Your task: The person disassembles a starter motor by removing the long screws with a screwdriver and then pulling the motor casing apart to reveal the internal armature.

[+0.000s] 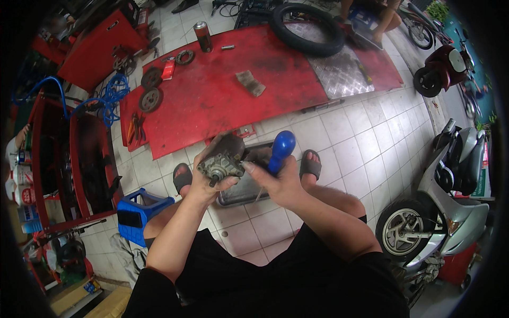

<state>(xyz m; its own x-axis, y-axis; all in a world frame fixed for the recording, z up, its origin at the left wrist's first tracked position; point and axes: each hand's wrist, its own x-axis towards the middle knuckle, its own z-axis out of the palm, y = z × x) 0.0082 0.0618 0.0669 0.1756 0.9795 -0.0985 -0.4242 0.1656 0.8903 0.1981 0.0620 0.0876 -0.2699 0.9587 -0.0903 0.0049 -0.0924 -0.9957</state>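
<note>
My left hand (201,184) is wrapped round a grimy grey metal engine part (222,165), with a short shaft sticking out toward me. In my right hand (285,184) is a tool with a bulbous blue handle (282,148), its rounded end pointing up and away. The tool's working end is hidden behind my fingers, so its kind cannot be told. My right thumb reaches close to the metal part. Below both hands, a dark-rimmed metal tray (241,197) rests on the floor between my feet.
A low red platform (196,100) ahead carries a tyre (306,29), a spray can (202,36), a dirty rag (250,83), round metal parts and pliers (136,129). A blue stool (140,214) and red cart stand left; a silver scooter (445,206) stands right. Another person crouches at far right.
</note>
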